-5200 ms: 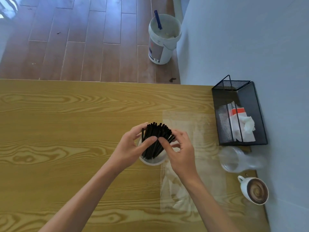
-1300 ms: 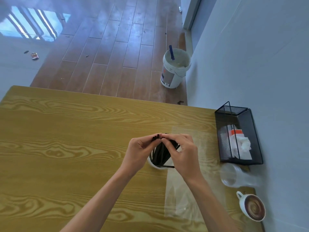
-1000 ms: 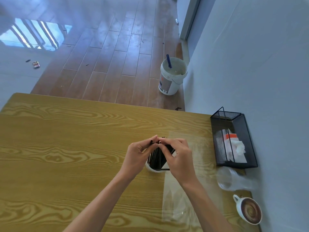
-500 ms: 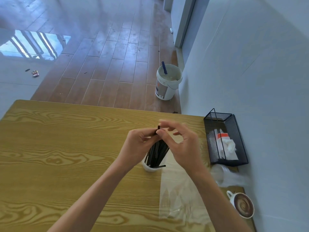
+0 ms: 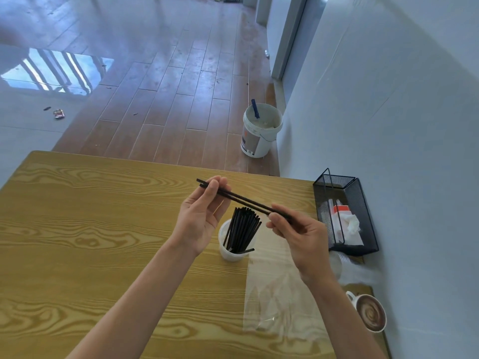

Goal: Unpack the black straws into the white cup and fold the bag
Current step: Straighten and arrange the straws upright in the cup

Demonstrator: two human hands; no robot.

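Observation:
A white cup stands on the wooden table with several black straws upright in it and one lying across its rim. Above the cup I hold two black straws almost level. My left hand pinches their far left end, and my right hand pinches their right end. The clear plastic bag lies flat on the table to the right of the cup, under my right forearm.
A black mesh holder with napkins stands against the wall at the right. A clear cup lies beside it, and a coffee mug sits near the table's right corner. A white bucket stands on the floor beyond the table.
Both hands have risen from the top of the bundle in the cup, drawing two straws out and turning them level above it. The camera has tilted up.

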